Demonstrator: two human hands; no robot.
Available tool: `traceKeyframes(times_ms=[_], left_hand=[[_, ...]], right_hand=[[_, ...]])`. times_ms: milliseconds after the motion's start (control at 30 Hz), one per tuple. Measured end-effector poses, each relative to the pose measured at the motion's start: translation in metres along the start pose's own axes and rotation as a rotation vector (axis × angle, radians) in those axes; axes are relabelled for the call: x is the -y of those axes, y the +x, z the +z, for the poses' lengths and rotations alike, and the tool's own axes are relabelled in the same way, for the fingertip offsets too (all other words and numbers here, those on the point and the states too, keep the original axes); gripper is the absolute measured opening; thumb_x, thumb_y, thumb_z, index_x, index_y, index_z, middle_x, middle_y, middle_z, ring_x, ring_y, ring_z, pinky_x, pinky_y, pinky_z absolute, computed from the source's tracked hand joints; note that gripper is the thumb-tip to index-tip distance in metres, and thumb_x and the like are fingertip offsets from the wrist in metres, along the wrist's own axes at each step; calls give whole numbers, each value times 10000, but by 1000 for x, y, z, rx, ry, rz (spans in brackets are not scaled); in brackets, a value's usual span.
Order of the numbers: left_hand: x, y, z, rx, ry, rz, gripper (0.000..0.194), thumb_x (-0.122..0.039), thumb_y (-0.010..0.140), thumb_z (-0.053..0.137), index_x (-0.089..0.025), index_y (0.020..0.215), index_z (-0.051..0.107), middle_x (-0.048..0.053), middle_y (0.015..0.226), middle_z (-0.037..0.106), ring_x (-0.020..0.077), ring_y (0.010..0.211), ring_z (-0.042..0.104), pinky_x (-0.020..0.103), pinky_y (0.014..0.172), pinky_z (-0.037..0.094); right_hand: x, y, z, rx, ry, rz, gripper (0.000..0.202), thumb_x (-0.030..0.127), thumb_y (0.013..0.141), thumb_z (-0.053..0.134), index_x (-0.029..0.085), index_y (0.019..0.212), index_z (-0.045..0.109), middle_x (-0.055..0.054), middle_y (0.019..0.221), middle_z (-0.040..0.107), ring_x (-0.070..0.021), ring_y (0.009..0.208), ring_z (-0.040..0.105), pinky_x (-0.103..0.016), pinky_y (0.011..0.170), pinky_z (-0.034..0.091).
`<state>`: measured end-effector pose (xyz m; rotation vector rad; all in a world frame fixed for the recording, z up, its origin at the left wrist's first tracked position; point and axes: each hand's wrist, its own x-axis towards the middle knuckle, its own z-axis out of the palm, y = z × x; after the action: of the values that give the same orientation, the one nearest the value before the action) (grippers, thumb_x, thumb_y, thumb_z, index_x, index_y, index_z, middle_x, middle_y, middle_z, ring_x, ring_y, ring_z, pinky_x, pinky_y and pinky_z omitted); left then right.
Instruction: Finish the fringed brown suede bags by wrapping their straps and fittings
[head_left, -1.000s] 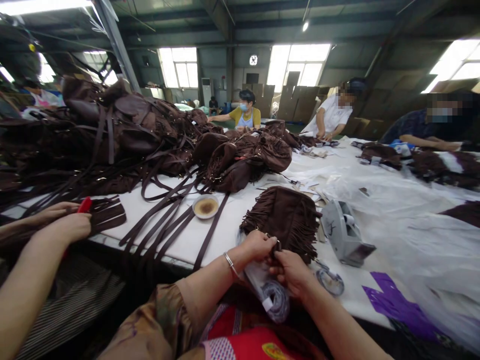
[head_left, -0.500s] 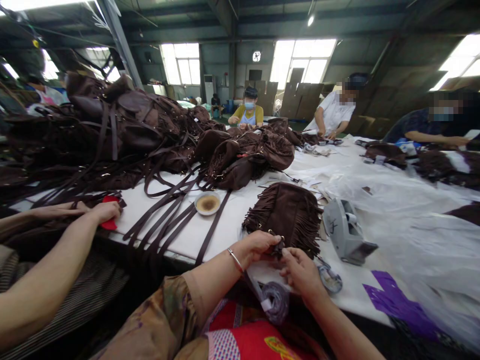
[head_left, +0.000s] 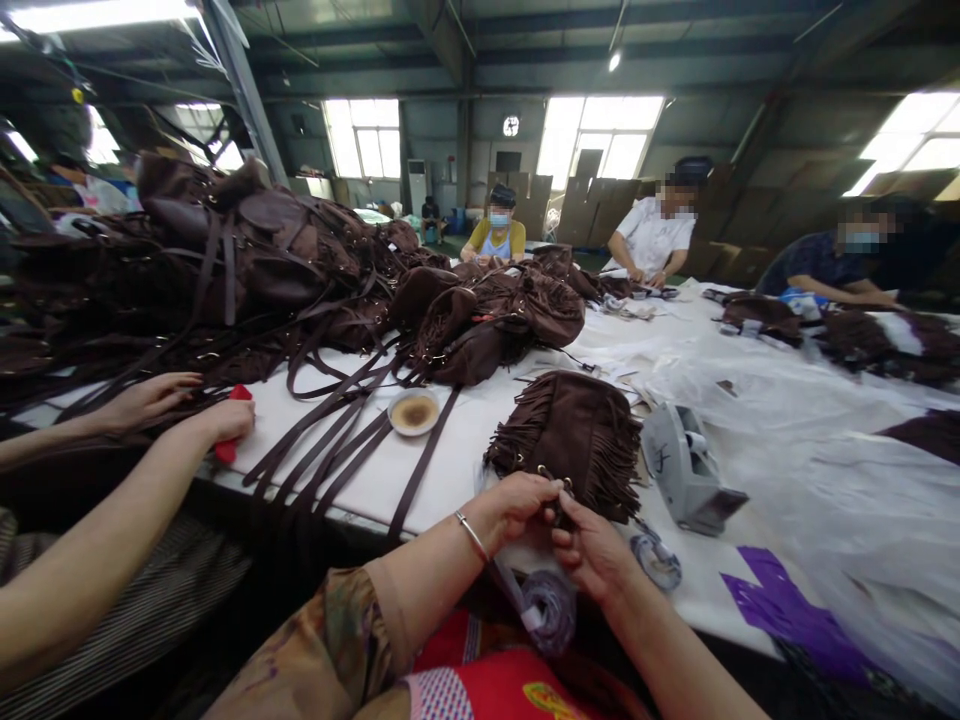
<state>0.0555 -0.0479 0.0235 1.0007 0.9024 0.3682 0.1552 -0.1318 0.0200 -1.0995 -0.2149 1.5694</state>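
A dark brown fringed bag point(head_left: 571, 425) lies on the white table in front of me, its fringe spread along both sides. At its near edge, by small metal rings, my left hand point(head_left: 521, 502) pinches a small dark brown strap piece. My right hand point(head_left: 591, 545) is closed on the same piece, its thumb and fingertips meeting those of my left hand. Most of the piece is hidden by my fingers. Below my wrists, a coil of greyish clear strip point(head_left: 550, 612) hangs at the table edge.
A grey tape dispenser point(head_left: 686, 465) and a tape roll point(head_left: 656, 558) stand right of the bag. Left are a dish of brown liquid point(head_left: 413, 411), loose straps point(head_left: 322, 450) and piled brown bags point(head_left: 277, 230). A co-worker's hand point(head_left: 232, 420) holds red cloth. Plastic sheeting point(head_left: 810, 450) covers the right.
My hands have come closer together, fingertips now meeting over the strap piece. At left, the co-worker's hand with the red cloth has shifted slightly right, and their other hand has lifted into view.
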Motion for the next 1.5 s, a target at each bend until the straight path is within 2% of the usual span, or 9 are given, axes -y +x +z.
traceKeyframes(times_ms=[200,367,500,667,967,1167,1333,1433,1500], left_hand=[[6,2,5,268,-173,-153,385,-550,809,641,-174,794,561,-40,574,503,115,438,455,286,488,440],[8,5,20,-7,116,37,247,-324,799,667,-159,680,526,-36,593,498,108,509,465,248,498,367],[9,9,27,-152,218,78,250,-294,834,628,-164,647,524,-54,539,435,99,480,387,255,504,314],[11,17,32,-119,250,13,363,-408,912,512,-165,650,579,-21,477,482,139,390,419,299,497,358],[15,33,35,-63,46,-91,361,-414,930,527,-157,679,565,31,546,608,169,451,550,292,491,426],[9,28,39,7,-136,-113,350,-342,979,446,-174,677,498,23,556,609,197,609,657,335,642,534],[3,14,21,126,-195,-163,292,-358,928,577,-130,746,584,35,639,648,159,582,635,308,638,528],[3,6,9,208,-178,-277,152,-270,873,649,-128,855,599,32,703,663,169,605,649,344,640,538],[5,1,6,204,-164,-309,154,-274,885,632,-128,865,588,11,675,630,146,575,624,335,629,534]], right_hand=[[-2,-5,-1,67,-54,-77,329,350,749,785,169,884,546,33,692,580,-20,434,415,-109,364,264],[-8,-3,-3,34,-129,-82,395,362,696,806,177,886,513,77,620,500,-17,421,367,-122,371,250],[-11,-5,1,-64,-220,-60,308,371,750,704,200,806,455,82,573,482,-18,372,328,-131,348,198],[-14,-14,2,-165,-360,-80,199,395,806,550,216,815,464,66,557,517,-44,323,341,-152,315,175],[-15,-24,-10,-106,-834,-234,315,487,871,419,200,806,531,-18,634,663,-123,352,530,-236,363,320],[-7,-26,-16,-96,-1392,-489,378,419,956,302,216,746,543,-39,580,645,-211,644,652,-306,632,433],[7,-33,-24,-178,-1620,-639,470,428,1001,253,206,778,601,-84,764,695,-220,717,641,-311,640,408],[23,-31,-36,-316,-1635,-885,395,396,990,332,188,879,649,-98,833,699,-220,770,642,-318,708,452],[30,-25,-43,-365,-1693,-1086,314,319,950,417,156,1051,665,-146,1053,690,-250,974,634,-355,854,467]])
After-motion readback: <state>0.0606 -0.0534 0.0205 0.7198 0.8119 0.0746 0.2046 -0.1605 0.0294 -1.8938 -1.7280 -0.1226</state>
